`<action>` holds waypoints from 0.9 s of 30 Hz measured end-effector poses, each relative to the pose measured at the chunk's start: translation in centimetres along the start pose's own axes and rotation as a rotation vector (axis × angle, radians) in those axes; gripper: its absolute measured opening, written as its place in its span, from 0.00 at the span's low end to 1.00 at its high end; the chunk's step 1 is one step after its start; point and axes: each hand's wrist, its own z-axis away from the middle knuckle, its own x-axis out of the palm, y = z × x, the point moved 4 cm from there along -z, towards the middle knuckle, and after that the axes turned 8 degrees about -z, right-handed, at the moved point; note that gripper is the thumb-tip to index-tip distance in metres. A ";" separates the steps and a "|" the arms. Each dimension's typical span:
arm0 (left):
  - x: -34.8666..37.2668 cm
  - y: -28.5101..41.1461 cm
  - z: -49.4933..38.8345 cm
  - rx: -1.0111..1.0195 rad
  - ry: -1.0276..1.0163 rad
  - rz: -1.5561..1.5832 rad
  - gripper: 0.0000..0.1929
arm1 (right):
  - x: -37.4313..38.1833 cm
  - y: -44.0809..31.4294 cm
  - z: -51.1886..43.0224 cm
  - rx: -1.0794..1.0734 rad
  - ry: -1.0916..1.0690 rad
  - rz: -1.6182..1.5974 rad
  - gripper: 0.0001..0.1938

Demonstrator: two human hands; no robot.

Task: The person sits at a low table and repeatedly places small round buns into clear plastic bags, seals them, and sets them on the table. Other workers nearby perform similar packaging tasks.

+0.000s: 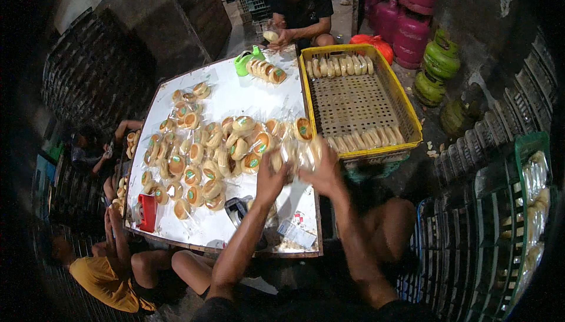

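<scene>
Near the table's right edge, my left hand (271,183) and my right hand (325,169) face each other, blurred by motion. Between them they grip a short row of plastic-wrapped buns (289,154), one palm at each end. Finger contact is partly hidden by blur and shiny film. Just left of my hands, many wrapped round buns (212,145) with browned tops and green labels spread over the white tabletop (265,101). Beyond my right hand is a yellow plastic crate (417,134) holding one row of buns on its far side and another on its near side.
Tape dispensers stand on the table: green (242,63), red (148,214) and dark (236,210). A bun row (266,71) lies by the green one. People sit opposite and at left. Gas cylinders (410,35) and stacked crates (490,216) stand at right.
</scene>
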 end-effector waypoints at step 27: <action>4.6 1.5 -7.3 0.478 -0.338 -0.429 0.24 | -8.2 9.2 -19.3 -0.208 -0.008 0.397 0.26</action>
